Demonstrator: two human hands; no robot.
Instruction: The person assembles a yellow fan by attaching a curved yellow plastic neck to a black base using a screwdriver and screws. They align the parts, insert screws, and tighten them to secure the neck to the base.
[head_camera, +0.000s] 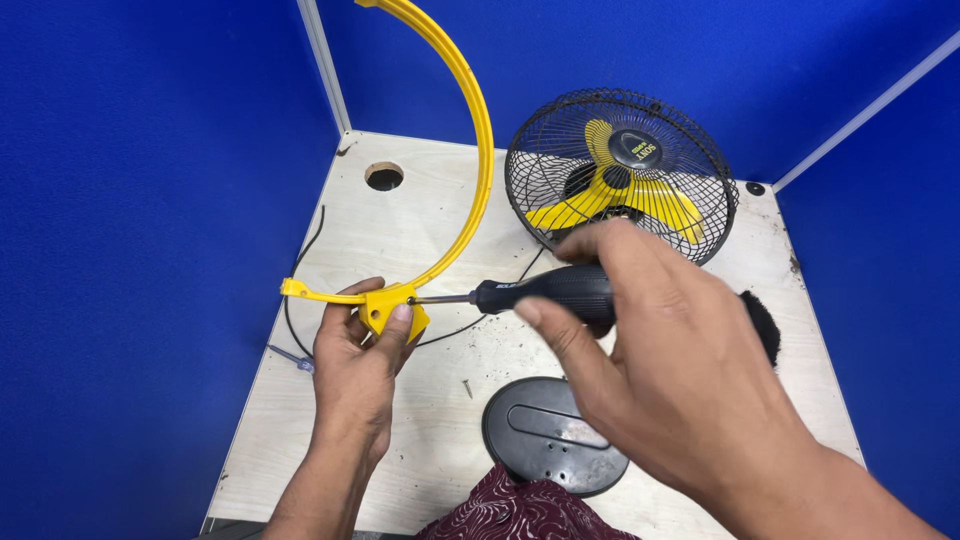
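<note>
Just left of the fan head (620, 170), the left hand (355, 350) is closed round the clamp block of a yellow guard ring (478, 130), thumb pressed on it. Right hand (660, 340) grips a black-handled screwdriver (545, 290), w/ the tip at the block. Ring looks like thin plastic, light but springy, prob. flexes if held far out; best held at the thick block. In front of the fan head lies a black oval base plate (555, 435), w/ a loose screw (466, 388) nearby on the tabletop (400, 230). A black cable (300, 255) runs left of it.
</note>
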